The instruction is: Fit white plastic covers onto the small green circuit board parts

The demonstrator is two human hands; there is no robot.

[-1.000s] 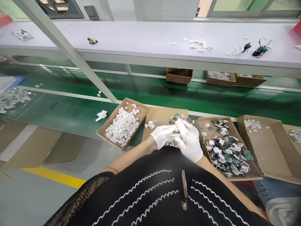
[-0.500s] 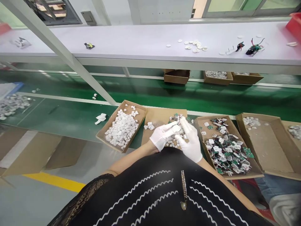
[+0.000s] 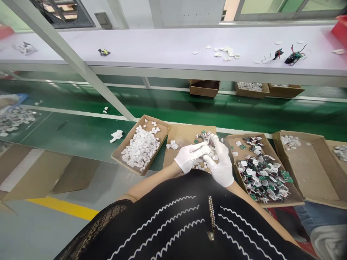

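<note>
My left hand [image 3: 189,157] and my right hand [image 3: 221,164], both in white gloves, meet over a flat cardboard sheet [image 3: 173,133]. Their fingers are pinched together around something small and whitish that the gloves mostly cover. Beneath and behind the fingers lie small white plastic parts [image 3: 200,166] and a few green circuit boards [image 3: 202,135] with wires. To the left of my hands is a cardboard tray [image 3: 115,156] heaped with white plastic pieces [image 3: 141,148]. On the right, another cardboard tray [image 3: 294,196] holds white pieces joined to green boards and dark wires [image 3: 262,177].
A further cardboard tray [image 3: 317,162] at right has a few white pieces in one corner. A slanted metal post [image 3: 89,76] rises at left. Behind runs a green conveyor belt [image 3: 162,103], below a white shelf [image 3: 151,47] with white discs [image 3: 227,50] and wired parts [image 3: 295,57].
Both hands stay together over the cardboard sheet, with fingers shifted slightly. The whole view has moved a few pixels. At the far left edge, a blurred hand or arm now appears near the blue tray.
</note>
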